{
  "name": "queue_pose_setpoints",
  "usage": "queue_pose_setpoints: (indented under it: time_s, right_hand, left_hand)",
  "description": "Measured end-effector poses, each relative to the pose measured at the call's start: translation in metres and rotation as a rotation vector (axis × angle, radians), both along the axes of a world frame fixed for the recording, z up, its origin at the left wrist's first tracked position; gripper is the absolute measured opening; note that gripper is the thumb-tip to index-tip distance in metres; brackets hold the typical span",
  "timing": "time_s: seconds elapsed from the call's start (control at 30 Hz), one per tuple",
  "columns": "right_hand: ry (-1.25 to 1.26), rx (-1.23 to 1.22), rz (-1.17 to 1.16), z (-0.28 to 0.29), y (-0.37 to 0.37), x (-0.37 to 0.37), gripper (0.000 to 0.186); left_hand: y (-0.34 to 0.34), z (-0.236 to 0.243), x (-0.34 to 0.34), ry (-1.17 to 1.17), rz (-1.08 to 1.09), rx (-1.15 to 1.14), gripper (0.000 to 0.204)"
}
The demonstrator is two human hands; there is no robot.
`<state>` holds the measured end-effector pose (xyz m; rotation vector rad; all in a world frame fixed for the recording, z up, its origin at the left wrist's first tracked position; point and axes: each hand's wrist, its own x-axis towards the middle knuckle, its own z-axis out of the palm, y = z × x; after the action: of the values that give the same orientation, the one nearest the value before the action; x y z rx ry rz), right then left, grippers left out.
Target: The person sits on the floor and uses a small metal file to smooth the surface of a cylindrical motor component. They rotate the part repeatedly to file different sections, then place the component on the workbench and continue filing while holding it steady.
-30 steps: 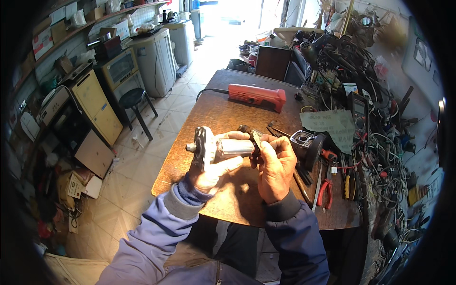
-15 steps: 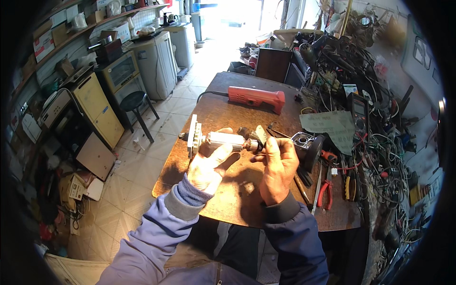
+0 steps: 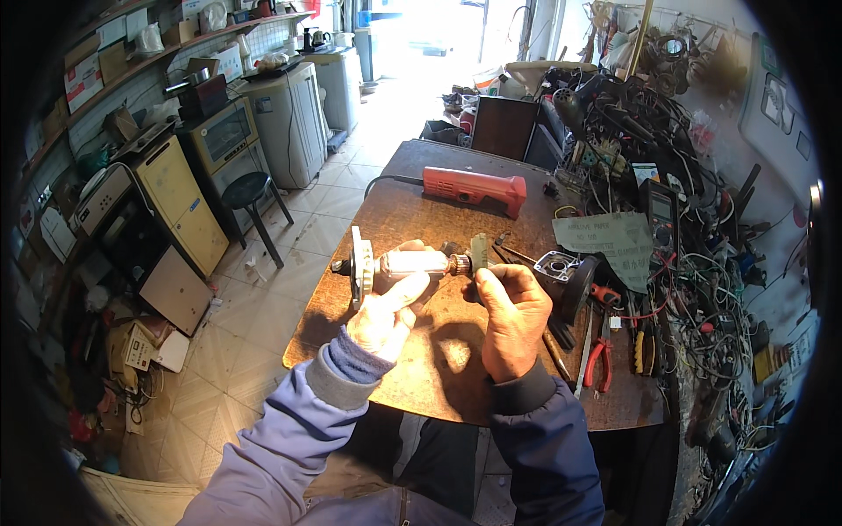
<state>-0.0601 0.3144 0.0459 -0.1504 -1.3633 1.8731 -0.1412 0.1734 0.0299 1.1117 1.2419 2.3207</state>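
Observation:
My left hand is closed around a motor armature, held level above the wooden table. A toothed, fan-like disc and flange sit on the armature's left end. At its right end is the copper commutator. Against that end my right hand pinches a small strip of sandpaper between thumb and fingers; its upper part stands up above the fingertips. Its colour matches the greyish-green sandpaper sheet lying to the right. Fingers hide the lower part of the strip.
A red power tool housing lies at the table's far side. Right of my hands are a metal gear housing, red-handled pliers and a multimeter. Tangled cables crowd the right edge. A black stool stands left of the table.
The sandpaper strip has swung from a slant to nearly upright beside the commutator. The armature's flange end has turned a little. Both hands stay in about the same place.

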Motion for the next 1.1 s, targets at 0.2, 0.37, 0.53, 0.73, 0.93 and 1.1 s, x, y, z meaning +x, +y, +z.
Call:
queue_pose_setpoints:
  time_s: [0.2,0.37,0.53,0.73,0.93,1.1]
  right_hand:
    - [-0.023,0.044,0.001,-0.002,-0.002,0.0,0.005]
    - [0.008,0.099,-0.048,-0.01,-0.001,-0.005,0.003]
    - [0.0,0.095,-0.047,-0.016,-0.002,-0.009,0.006]
    - [0.019,0.073,-0.063,-0.012,-0.006,-0.008,0.007]
    - [0.052,-0.07,0.033,-0.007,-0.004,-0.006,0.011]
    - [-0.079,-0.079,0.017,-0.008,0.007,-0.001,0.011]
  left_hand:
    - [0.002,-0.003,-0.005,-0.123,0.088,-0.089,0.04]
    - [0.006,0.007,0.002,-0.384,-0.14,0.089,0.039]
    - [0.009,0.012,0.007,-0.513,-0.169,0.11,0.041]
    - [0.009,0.017,0.011,-0.427,-0.142,0.059,0.04]
    - [0.008,0.017,0.01,-0.213,-0.133,-0.028,0.04]
    - [0.002,0.022,0.011,-0.209,-0.356,-0.087,0.053]
